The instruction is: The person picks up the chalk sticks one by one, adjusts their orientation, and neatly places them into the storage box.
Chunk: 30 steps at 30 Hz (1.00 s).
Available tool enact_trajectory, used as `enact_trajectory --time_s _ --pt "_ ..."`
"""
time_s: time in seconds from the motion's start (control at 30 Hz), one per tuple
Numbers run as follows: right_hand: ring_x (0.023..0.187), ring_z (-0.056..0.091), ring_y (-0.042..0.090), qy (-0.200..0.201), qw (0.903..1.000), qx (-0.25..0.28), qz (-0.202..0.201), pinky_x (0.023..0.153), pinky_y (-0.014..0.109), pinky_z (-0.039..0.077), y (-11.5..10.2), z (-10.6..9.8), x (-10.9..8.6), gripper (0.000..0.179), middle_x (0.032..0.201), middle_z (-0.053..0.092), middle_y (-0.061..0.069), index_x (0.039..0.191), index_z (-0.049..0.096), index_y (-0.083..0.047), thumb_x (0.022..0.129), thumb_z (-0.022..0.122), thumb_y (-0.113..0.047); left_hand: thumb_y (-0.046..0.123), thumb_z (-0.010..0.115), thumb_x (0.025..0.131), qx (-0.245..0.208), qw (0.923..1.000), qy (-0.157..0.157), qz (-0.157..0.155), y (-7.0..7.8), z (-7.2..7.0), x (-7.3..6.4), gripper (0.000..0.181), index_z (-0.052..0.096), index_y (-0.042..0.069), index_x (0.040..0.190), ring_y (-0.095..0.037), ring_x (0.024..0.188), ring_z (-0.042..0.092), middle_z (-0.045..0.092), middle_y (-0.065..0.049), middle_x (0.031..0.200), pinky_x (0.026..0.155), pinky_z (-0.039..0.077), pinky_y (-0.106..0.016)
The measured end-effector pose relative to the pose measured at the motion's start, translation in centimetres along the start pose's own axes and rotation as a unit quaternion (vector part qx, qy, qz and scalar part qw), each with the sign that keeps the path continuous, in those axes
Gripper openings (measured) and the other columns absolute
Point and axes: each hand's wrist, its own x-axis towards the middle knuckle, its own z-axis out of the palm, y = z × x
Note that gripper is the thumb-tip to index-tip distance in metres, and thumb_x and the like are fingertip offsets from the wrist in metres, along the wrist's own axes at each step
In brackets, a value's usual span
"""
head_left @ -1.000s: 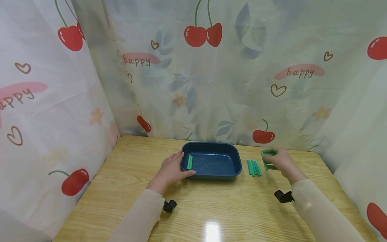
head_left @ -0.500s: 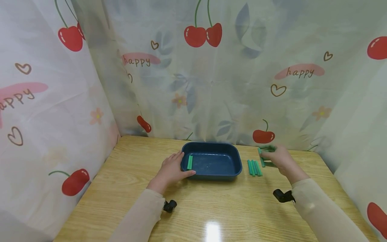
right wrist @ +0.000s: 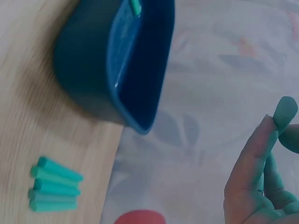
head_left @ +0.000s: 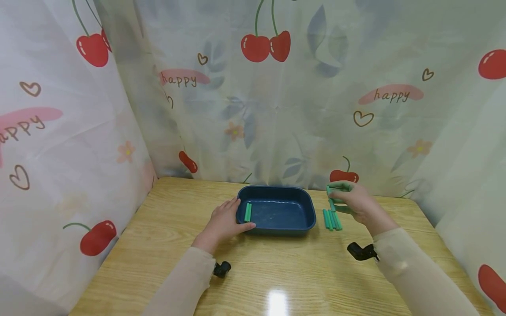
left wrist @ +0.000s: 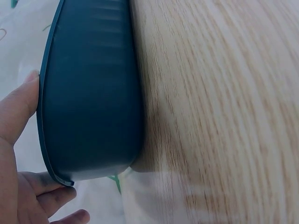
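My left hand [head_left: 224,223] holds the left end of a dark blue plastic basin [head_left: 282,231], thumb at the front rim and fingers at the left side. In the left wrist view, fingertips hook at the rim of the basin [left wrist: 93,93]. Two short green sticks [head_left: 248,212] lie side by side inside, at its left end. Between thumb and fingers, my right hand [head_left: 357,202] pinches another green stick [head_left: 330,199], held raised. Its rounded end [right wrist: 285,112] shows in the right wrist view. Just below that hand, several green sticks [head_left: 332,219] lie in a row on the table.
The wooden table [head_left: 253,272] backs onto a hanging curtain [head_left: 276,123] printed with cherries, which also encloses both sides. The row of sticks lies close to the right end of the basin. A black wrist camera [head_left: 361,251] juts from the right sleeve.
My right hand has moved left and slightly up with the green stick, from right of the row to over it. The left hand and the basin stay put.
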Motion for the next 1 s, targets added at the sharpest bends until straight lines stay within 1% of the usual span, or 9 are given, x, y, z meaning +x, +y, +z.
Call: enact_trajectory --time_s 0.1,0.23,0.33,0.43,0.63,0.7,0.77,1.0 --pt "0.095 0.062 0.017 -0.002 1.0 0.007 -0.002 0.085 0.033 0.054 -0.6 0.6 0.2 0.06 0.117 0.058 0.005 0.149 0.036 0.005 0.099 0.062 -0.016 0.065 0.07 0.084 -0.001 1.0 -0.001 0.0 0.0 0.0 0.0 0.102 0.029 0.007 0.158 -0.034 0.15 0.023 0.028 -0.011 0.163 0.12 0.015 -0.056" --pt "0.095 0.062 0.019 0.001 0.9998 0.019 -0.005 0.084 0.033 0.054 -1.4 1.5 0.4 0.055 0.112 0.059 0.004 0.146 0.039 0.006 0.099 0.061 -0.013 0.065 0.07 0.084 -0.005 1.0 -0.002 -0.001 0.1 0.0 0.0 0.103 0.029 0.007 0.158 -0.034 0.15 0.023 0.027 -0.011 0.163 0.12 0.014 -0.055" --pt "0.096 0.062 0.019 -0.001 0.9995 0.031 -0.006 0.084 0.033 0.054 -1.8 2.2 0.6 0.052 0.112 0.059 0.003 0.144 0.04 0.006 0.099 0.061 -0.011 0.064 0.07 0.084 -0.005 1.0 -0.002 -0.002 0.1 0.0 -0.1 0.103 0.029 0.007 0.158 -0.034 0.15 0.023 0.027 -0.011 0.163 0.12 0.014 -0.055" --pt "0.096 0.062 0.02 -0.004 0.9991 0.042 -0.004 0.085 0.033 0.053 -2.1 2.9 0.9 0.053 0.113 0.06 0.005 0.144 0.041 0.005 0.098 0.061 -0.011 0.065 0.07 0.084 -0.005 1.0 -0.001 -0.003 0.0 0.0 0.0 0.102 0.029 0.007 0.158 -0.034 0.15 0.023 0.027 -0.011 0.163 0.12 0.014 -0.055" --pt "0.097 0.061 0.024 -0.019 0.9972 0.072 0.0 0.085 0.032 0.054 -2.7 4.5 1.7 0.05 0.119 0.056 0.01 0.141 0.044 0.005 0.097 0.062 -0.01 0.064 0.07 0.083 -0.006 1.0 0.0 -0.006 0.0 0.0 -0.1 0.103 0.029 0.007 0.158 -0.034 0.15 0.023 0.028 -0.011 0.163 0.12 0.014 -0.056" --pt "0.097 0.06 0.024 -0.021 0.9963 0.083 0.002 0.084 0.032 0.054 -2.9 5.1 1.9 0.048 0.119 0.056 0.01 0.14 0.045 0.005 0.097 0.062 -0.009 0.064 0.07 0.084 -0.007 1.0 -0.001 -0.007 0.1 -0.1 -0.1 0.102 0.029 0.007 0.158 -0.034 0.15 0.022 0.028 -0.011 0.163 0.12 0.014 -0.056" --pt "0.095 0.061 0.023 -0.023 0.9954 0.093 0.001 0.082 0.031 0.055 -3.0 5.7 2.1 0.047 0.115 0.056 0.009 0.139 0.046 0.004 0.096 0.062 -0.008 0.064 0.07 0.084 -0.006 1.0 -0.001 -0.007 0.1 -0.1 -0.2 0.102 0.029 0.007 0.158 -0.034 0.15 0.022 0.028 -0.011 0.163 0.12 0.014 -0.056" --pt "0.081 0.065 0.017 -0.033 0.9911 0.129 0.004 0.074 0.03 0.058 -3.0 7.5 2.9 0.046 0.1 0.063 0.005 0.137 0.047 0.007 0.096 0.063 -0.006 0.063 0.07 0.084 -0.007 1.0 -0.003 -0.005 0.1 -0.1 -0.2 0.102 0.029 0.007 0.158 -0.034 0.15 0.023 0.028 -0.012 0.163 0.12 0.014 -0.056"
